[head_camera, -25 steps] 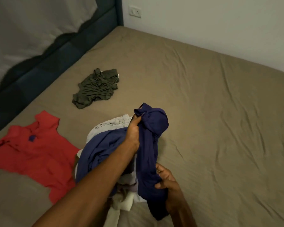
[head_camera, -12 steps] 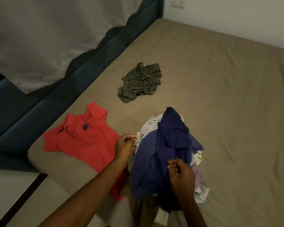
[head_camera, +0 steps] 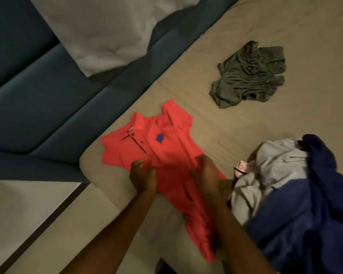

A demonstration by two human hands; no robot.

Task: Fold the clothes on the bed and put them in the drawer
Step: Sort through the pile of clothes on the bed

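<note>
Because it lies face up and spread out near the bed's (head_camera: 236,123) corner, the red polo (head_camera: 166,147) looks set for folding. The left hand (head_camera: 143,177) pinches its side seam, and the right hand (head_camera: 205,173) curls into the cloth mid-body, probably to square it. The heap (head_camera: 297,194) of grey and navy clothes sits touching its hem at 3 o'clock, and the green shirt (head_camera: 249,76) lies well apart at 1 o'clock. No drawer shows.

Dim warm indoor light, soft motion blur throughout (edges worst), wide-angle bending
</note>
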